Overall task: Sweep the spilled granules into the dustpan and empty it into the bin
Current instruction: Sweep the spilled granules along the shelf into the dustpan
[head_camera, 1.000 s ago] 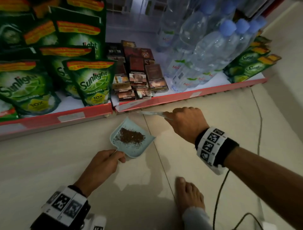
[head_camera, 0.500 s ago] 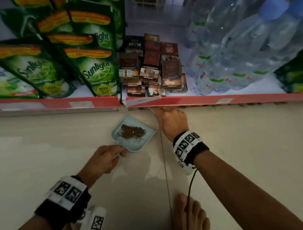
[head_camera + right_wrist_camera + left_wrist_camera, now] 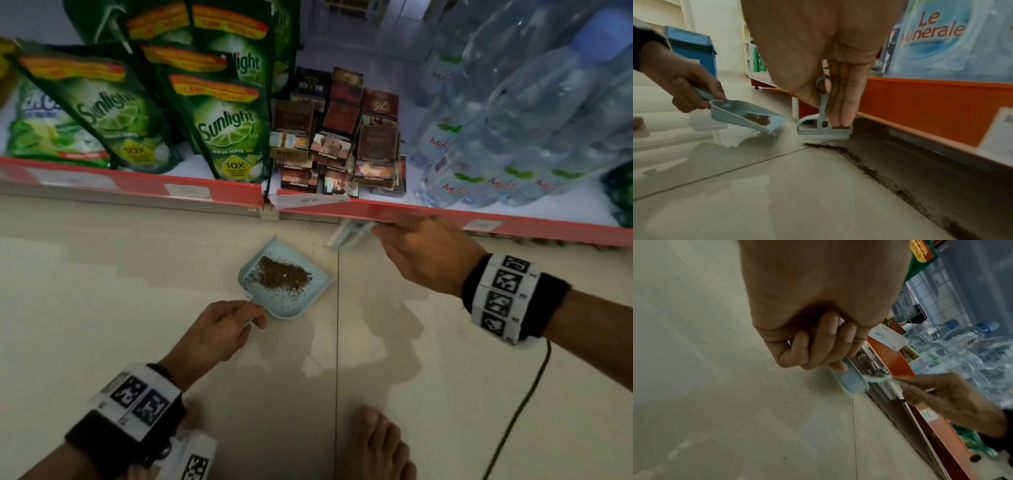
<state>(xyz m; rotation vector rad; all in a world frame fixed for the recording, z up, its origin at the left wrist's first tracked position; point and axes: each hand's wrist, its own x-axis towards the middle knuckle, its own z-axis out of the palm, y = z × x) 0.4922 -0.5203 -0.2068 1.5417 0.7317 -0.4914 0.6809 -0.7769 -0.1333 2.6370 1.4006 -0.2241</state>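
Observation:
A small pale-blue dustpan (image 3: 308,301) (image 3: 729,112) holds a heap of brown granules (image 3: 282,275) (image 3: 757,118). My left hand (image 3: 222,332) (image 3: 818,344) grips its handle and tilts its front lip down to the tiled floor. My right hand (image 3: 421,257) (image 3: 830,91) grips a small pale-blue brush (image 3: 349,234) (image 3: 824,128), bristles down, just right of the pan's lip below the shelf edge. A line of spilled granules (image 3: 869,172) runs along the floor under the shelf, starting at the brush. A blue bin (image 3: 692,50) stands behind the left hand in the right wrist view.
A low shelf with a red-orange front edge (image 3: 137,183) (image 3: 931,110) carries green Sunlight pouches (image 3: 226,126), cigarette packs (image 3: 339,150) and water bottles (image 3: 513,137). My bare foot (image 3: 373,445) and a black cable (image 3: 520,411) lie on the floor at the near right.
My right hand with the brush has moved right, from beside the dustpan to along the shelf's base. The left hand keeps holding the dustpan in the same spot.

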